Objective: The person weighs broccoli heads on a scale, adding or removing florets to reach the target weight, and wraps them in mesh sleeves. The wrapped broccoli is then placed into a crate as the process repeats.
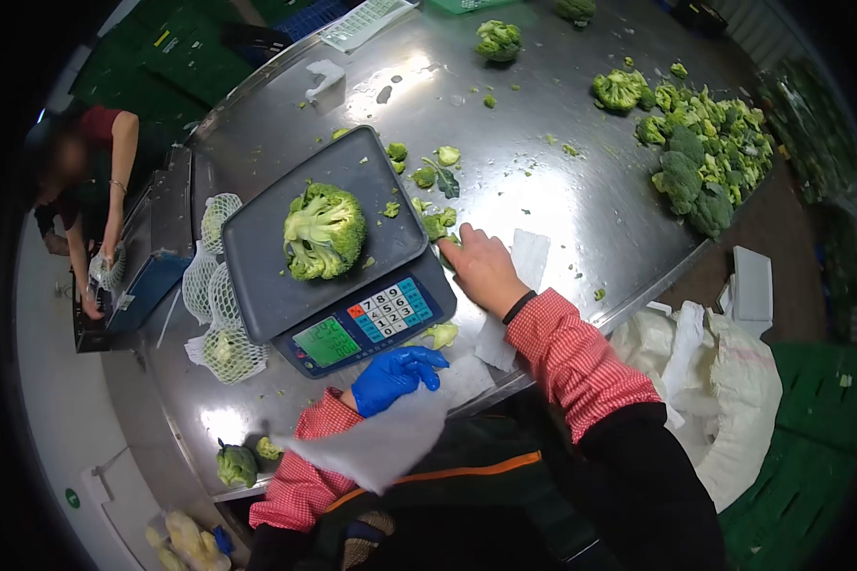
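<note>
- Broccoli head (324, 231): lay alone on the pan of the scale (257, 276), roughly in the middle, stalk side partly up.
- Scale: stood on the steel tabletop (562, 200) with its green display (326, 341) lit. The figures were too small to read.
- Left hand (395, 376): wore a blue glove and hovered just in front of the scale's near edge. The fingers were curled inward. Whether they pinched the white sheet (367, 447) spread below the wrist could not be told.
- Right hand (481, 271): bare, resting on the tabletop just beside the scale. The fingers were stretched out and loosely apart, clamped on nothing, their tips near some small florets (436, 226).
- Paper strip (528, 257): lay flat under and beyond the right hand.
- Net sleeves (221, 314): several lay against the far side of the scale, at least one with broccoli inside. These were judged finished.
- Broccoli pile (709, 157): a heap of loose heads and cut pieces, well apart from the scale near the table's edge. It was judged still to be handled.
- Progress: judged mid-run, with one head being weighed, a few netted and most of the pile waiting.
- Another person (105, 190): bent over a separate machine beyond the table, hands at their own work.
</note>
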`<action>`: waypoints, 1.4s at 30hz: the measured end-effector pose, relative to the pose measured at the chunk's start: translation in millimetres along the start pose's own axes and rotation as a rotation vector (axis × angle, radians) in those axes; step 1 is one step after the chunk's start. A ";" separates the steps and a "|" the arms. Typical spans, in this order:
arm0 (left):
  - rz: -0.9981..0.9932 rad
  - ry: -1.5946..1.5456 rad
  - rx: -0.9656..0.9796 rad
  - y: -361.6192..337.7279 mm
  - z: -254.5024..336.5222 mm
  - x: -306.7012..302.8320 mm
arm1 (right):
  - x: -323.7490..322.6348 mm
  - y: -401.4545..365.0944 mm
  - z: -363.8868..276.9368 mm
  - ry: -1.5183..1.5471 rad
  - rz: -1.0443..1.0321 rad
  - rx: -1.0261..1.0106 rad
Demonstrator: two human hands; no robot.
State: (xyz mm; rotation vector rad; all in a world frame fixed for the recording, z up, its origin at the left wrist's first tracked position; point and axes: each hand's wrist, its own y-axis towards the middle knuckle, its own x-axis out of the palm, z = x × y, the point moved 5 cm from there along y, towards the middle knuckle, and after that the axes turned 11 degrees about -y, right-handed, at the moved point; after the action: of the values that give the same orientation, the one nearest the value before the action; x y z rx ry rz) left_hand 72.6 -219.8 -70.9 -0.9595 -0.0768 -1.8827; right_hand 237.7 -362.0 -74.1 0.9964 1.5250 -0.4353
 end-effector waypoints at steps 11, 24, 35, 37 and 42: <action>0.083 -0.112 0.057 -31.6 -14.7 -23.0 | -50.7 11.5 22.6 1.497 -0.334 0.596; 0.161 -0.158 0.177 -53.0 -12.9 -33.4 | -71.6 98.6 -65.3 1.345 -0.084 0.522; 0.129 -0.196 0.298 -59.3 -11.3 -41.5 | -47.6 101.4 -82.3 0.667 -0.087 0.266; 0.173 -0.170 0.303 -60.1 -5.1 -41.9 | -46.7 98.5 -72.4 0.699 -0.077 0.260; 0.208 -0.158 0.418 -64.5 37.1 -25.3 | -92.5 66.4 -83.0 0.704 0.052 0.187</action>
State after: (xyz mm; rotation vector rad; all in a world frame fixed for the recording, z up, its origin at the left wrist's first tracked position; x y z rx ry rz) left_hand 48.6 -151.7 -39.9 -0.7897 -0.4316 -1.5167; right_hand 232.1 -293.6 48.9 1.4269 2.0999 -0.1923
